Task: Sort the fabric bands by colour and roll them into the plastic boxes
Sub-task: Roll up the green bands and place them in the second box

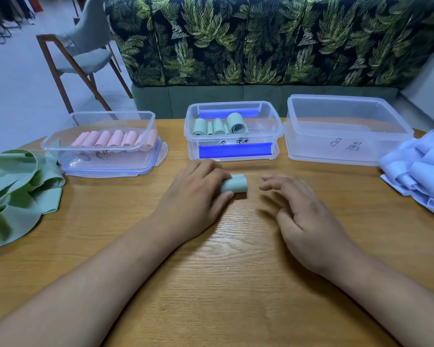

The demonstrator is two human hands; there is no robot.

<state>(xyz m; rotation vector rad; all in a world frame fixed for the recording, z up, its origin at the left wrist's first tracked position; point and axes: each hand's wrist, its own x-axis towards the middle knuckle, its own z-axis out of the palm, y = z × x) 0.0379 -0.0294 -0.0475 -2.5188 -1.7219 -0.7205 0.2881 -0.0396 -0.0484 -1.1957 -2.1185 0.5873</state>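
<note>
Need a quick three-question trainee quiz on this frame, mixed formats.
1. True or false: the left box holds pink rolls.
2. Which hand holds the green roll on the table? A) left B) right C) both
3. Fill in: the rolls in the middle box are ___.
Key: 1 true. 2 A: the left hand holds it, and the right hand holds nothing. 3 green.

Left box (98, 114), middle box (276, 136) and right box (348, 144) line the table (223, 246); a roll (236, 185) lies before the middle box.
</note>
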